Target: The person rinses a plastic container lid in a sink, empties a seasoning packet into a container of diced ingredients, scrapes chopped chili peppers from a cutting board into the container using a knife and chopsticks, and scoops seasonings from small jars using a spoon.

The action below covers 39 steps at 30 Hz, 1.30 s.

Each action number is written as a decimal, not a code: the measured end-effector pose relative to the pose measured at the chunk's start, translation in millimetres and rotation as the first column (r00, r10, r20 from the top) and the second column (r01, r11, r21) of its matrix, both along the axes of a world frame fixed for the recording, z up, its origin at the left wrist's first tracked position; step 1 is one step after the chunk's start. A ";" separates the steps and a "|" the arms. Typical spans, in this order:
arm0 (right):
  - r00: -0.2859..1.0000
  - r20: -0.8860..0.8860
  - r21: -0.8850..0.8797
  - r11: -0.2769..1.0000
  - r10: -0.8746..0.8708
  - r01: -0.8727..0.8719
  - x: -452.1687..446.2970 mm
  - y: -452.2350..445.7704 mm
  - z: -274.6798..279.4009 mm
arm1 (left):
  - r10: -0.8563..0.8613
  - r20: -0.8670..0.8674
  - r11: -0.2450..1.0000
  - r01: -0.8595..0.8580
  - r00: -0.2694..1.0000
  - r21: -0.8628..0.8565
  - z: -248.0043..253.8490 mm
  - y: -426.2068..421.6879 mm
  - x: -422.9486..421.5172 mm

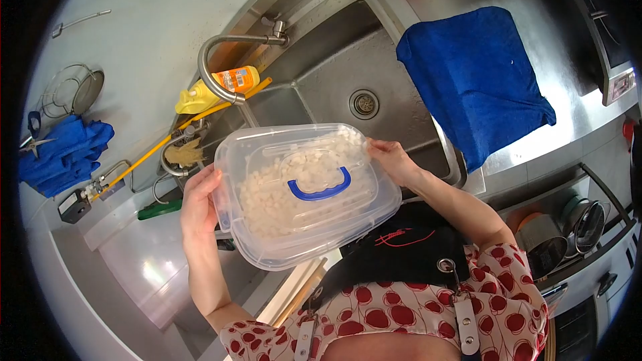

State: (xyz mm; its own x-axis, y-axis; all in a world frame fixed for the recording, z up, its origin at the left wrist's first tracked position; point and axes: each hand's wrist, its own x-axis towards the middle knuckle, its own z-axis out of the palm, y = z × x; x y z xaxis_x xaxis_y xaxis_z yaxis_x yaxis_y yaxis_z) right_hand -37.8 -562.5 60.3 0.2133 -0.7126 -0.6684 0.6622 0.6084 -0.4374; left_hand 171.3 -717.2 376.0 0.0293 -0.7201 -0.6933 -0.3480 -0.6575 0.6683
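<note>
A clear plastic food container with a see-through lid and a blue carry handle is held up in front of my apron, partly over the sink's near edge. Many small pale pieces show through the lid; their kind I cannot make out. My left hand grips the left end, fingers at the rim and the thumb side pressed to the wall. At the right end, my right hand grips the far corner of the lid's rim. The container is slightly tilted.
Behind the container lies a steel sink with a curved faucet. A yellow bottle stands beside it, left. A blue cloth covers part of the right counter. Pots sit on a shelf at lower right.
</note>
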 end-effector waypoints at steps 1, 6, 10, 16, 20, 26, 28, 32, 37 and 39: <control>1.000 0.000 0.000 1.000 0.000 0.000 -0.9 -0.2 0.7 | 0.003 -0.001 1.000 -0.003 1.000 0.003 -0.2 0.1 0.4; 0.999 0.018 -0.004 1.000 0.031 -0.031 -5.0 0.0 -0.1 | 0.004 -0.001 1.000 -0.004 1.000 0.001 0.5 1.5 -4.8; 1.000 0.029 -0.025 1.000 0.004 -0.003 -2.1 1.7 -6.6 | -0.007 -0.006 1.000 0.007 1.000 -0.002 -0.3 0.7 -6.6; 1.000 -0.023 -0.032 0.999 -0.014 0.013 -0.8 2.0 -9.3 | -0.008 0.001 1.000 0.008 1.000 -0.008 -0.7 -0.6 -6.7; 1.000 0.004 -0.003 1.000 0.013 -0.013 -3.2 1.3 -7.0 | -0.013 -0.017 1.000 0.013 1.000 0.003 -2.6 -2.5 -3.4; 0.998 0.069 0.006 1.000 0.015 -0.015 -5.9 2.4 -6.1 | -0.031 -0.005 1.000 0.031 1.000 0.002 0.3 -1.6 -14.7; 0.996 0.087 0.016 1.000 0.008 -0.009 -6.1 2.5 -4.6 | -0.040 0.005 0.999 0.040 0.999 -0.007 1.3 -1.0 -16.4; 0.996 0.093 0.008 1.000 -0.009 0.009 -5.2 2.7 -2.7 | -0.041 0.026 0.999 0.042 0.999 -0.008 3.8 -0.2 -22.4; 0.995 0.096 0.035 0.999 -0.002 -0.002 -6.9 2.8 2.1 | -0.020 0.027 1.000 0.020 0.999 -0.017 5.1 0.7 -22.8; 0.994 0.108 0.025 1.000 -0.003 0.000 -8.3 2.8 5.9 | -0.019 0.026 1.000 0.019 0.999 -0.019 5.5 1.3 -23.3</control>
State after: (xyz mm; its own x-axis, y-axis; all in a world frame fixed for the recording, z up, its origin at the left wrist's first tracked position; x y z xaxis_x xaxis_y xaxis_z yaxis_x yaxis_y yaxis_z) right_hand -46.1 -559.6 66.2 0.2841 -0.6962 -0.6593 0.7059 0.6172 -0.3475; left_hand 148.0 -715.9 381.4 0.0334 -0.7337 -0.6786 -0.3777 -0.6379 0.6711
